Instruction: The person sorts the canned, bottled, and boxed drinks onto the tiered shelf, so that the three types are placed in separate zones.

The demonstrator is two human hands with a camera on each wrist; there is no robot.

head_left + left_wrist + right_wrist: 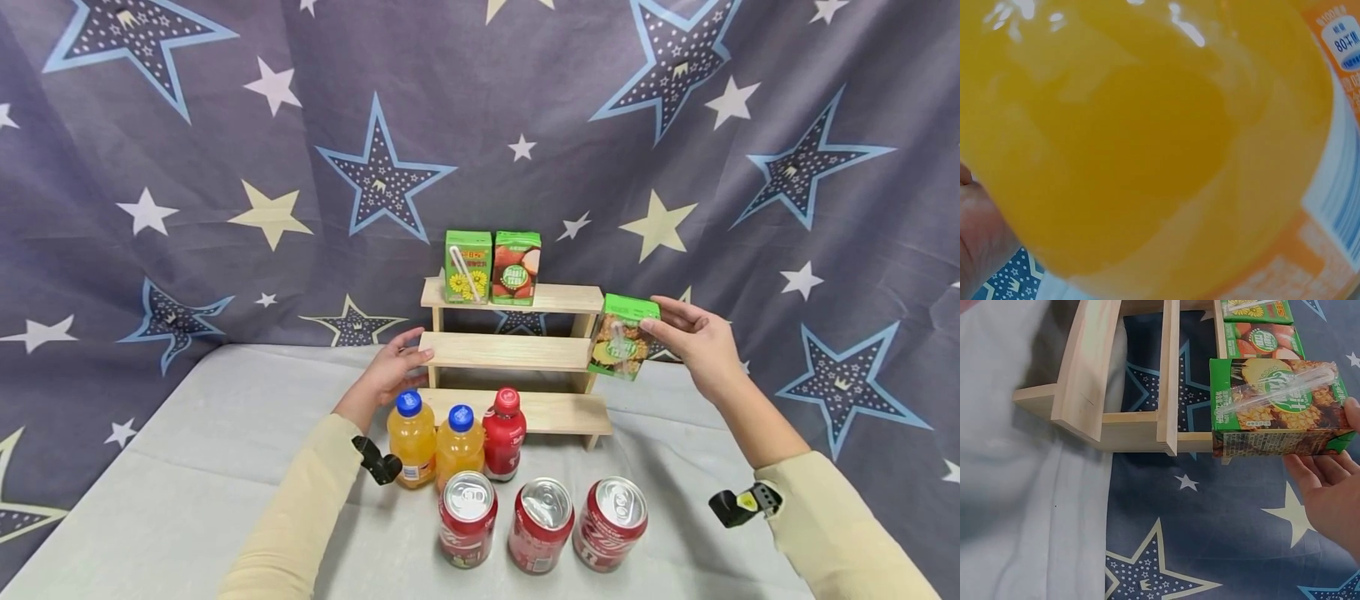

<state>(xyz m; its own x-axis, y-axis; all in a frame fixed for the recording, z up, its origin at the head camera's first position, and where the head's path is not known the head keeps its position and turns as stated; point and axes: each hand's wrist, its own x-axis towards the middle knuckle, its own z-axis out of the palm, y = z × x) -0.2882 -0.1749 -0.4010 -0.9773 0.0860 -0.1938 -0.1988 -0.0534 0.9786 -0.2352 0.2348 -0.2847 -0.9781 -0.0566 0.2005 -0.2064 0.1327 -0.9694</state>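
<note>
A three-tier wooden display shelf (510, 352) stands on the table. My right hand (693, 337) pinches a green pineapple juice box (622, 337) just off the shelf's right end, tilted and held in the air. In the right wrist view the box (1282, 403) shows a wrapped straw on its front, with thumb and fingers at its outer end. My left hand (392, 367) holds the left end of the middle tier. On the top tier sit a chrysanthemum drink box (468, 268) and a lychee juice box (516, 268), side by side.
Before the shelf stand two orange drink bottles with blue caps (411, 437) and a red bottle (505, 435). Nearer are three red cans (542, 527). One orange bottle (1147, 150) fills most of the left wrist view. Behind hangs a star-patterned cloth (465, 125).
</note>
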